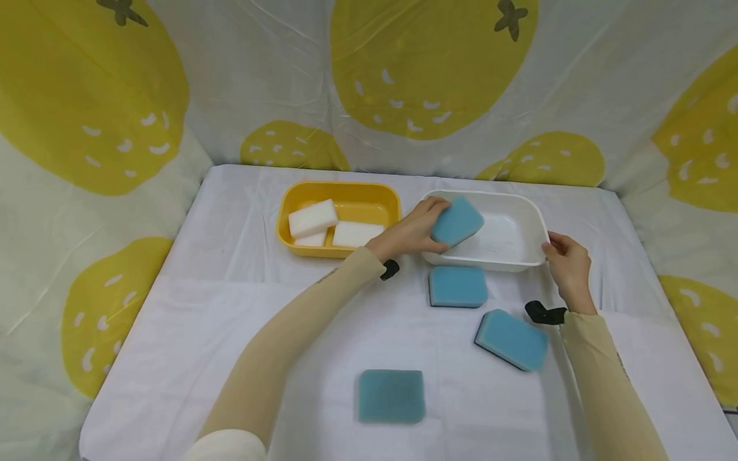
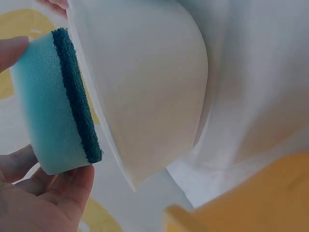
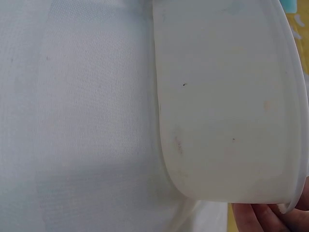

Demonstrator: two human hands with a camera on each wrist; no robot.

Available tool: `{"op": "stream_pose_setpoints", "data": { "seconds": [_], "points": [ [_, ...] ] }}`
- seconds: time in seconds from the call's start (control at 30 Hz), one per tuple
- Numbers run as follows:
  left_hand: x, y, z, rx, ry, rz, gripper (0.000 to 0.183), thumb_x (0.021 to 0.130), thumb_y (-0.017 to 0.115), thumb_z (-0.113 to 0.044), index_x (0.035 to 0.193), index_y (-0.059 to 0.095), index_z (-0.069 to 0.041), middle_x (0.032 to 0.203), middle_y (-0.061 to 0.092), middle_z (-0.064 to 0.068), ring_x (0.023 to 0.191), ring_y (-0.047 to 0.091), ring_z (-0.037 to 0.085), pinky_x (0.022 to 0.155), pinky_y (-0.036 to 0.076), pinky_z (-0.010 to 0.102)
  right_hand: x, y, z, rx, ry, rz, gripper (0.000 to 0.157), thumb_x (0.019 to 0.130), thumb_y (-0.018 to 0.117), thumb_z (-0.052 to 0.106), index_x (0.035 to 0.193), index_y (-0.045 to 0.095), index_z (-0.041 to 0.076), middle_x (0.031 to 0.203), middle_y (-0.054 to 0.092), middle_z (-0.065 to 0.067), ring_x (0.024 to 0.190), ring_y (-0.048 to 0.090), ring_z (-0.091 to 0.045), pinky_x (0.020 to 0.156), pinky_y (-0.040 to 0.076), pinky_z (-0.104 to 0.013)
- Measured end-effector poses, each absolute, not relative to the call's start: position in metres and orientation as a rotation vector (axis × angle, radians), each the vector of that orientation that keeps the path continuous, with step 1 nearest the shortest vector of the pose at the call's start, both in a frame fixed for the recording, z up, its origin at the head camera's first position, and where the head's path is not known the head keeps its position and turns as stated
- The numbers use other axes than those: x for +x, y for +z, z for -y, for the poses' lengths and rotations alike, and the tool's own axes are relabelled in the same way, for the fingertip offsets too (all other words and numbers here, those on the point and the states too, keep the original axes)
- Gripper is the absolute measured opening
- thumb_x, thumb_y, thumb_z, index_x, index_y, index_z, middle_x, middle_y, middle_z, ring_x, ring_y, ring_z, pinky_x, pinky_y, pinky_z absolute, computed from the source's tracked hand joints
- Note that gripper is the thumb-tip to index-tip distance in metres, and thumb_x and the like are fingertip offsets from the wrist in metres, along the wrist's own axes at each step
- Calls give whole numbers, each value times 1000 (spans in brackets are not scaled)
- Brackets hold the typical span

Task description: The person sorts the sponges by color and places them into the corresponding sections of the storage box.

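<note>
Left hand [image 1: 412, 230] around blue, dark-backed sponge [image 1: 459, 221]

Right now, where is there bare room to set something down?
The widest bare patch of tablecloth lies left of the left arm and the yellow tray. The white tray looks bare inside on its right side. It is crowded at that tray's left end, where the left hand holds a blue sponge, and on its near side, where another sponge lies.

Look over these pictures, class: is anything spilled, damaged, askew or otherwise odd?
One small oddity: the white tub, in the right wrist view, has dark specks and a faint smudge on its otherwise plain side. Whether dirt or damage, I cannot tell. Nothing looks spilled.
</note>
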State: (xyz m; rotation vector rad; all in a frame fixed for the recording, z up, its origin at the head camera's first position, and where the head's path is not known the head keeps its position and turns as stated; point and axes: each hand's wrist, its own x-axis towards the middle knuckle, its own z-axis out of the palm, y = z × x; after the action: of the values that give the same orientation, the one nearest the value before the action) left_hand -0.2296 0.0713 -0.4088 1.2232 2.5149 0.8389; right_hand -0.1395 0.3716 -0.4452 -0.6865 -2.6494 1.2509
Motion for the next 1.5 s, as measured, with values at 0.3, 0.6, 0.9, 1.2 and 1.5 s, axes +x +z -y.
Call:
{"op": "stream_pose_setpoints", "data": {
  "seconds": [0.3,0.6,0.9,1.2,1.5],
  "points": [
    [-231,-414,-81,1208,845,-2526,80,85,73,-26,145,28,4,146,30,17,130,35,23,108,24,18,-139,-445,-371,-688,1243,2640,44,100,44,18,138,46,-4,127,54,-24,83,45,1,67,39,-7],
    [-231,-422,-81,1221,858,-2539,80,86,73,-28,144,29,4,145,30,17,131,33,23,108,22,16,-139,-445,-371,-691,1235,2643,44,100,44,18,138,46,-4,127,54,-23,86,47,-2,68,39,-9],
    [-226,-418,-66,1198,945,-2520,77,87,72,-27,145,30,1,146,30,14,131,33,21,107,24,17,-138,-444,-370,-705,1257,2641,45,100,43,18,139,45,-4,127,53,-23,85,46,-1,68,39,-8],
    [-202,-407,-33,1209,1122,-2484,75,86,73,-24,144,32,1,143,34,14,129,35,22,107,27,19,-138,-444,-372,-664,1229,2631,45,100,45,20,137,48,-5,124,54,-22,85,46,0,66,40,-7],
    [-179,-412,-13,1295,1202,-2476,73,84,75,-22,141,36,2,141,39,14,129,37,22,108,26,20,-140,-447,-372,-689,1243,2623,45,99,46,20,137,48,-3,126,54,-22,86,48,1,68,40,-8]
  ]
}}
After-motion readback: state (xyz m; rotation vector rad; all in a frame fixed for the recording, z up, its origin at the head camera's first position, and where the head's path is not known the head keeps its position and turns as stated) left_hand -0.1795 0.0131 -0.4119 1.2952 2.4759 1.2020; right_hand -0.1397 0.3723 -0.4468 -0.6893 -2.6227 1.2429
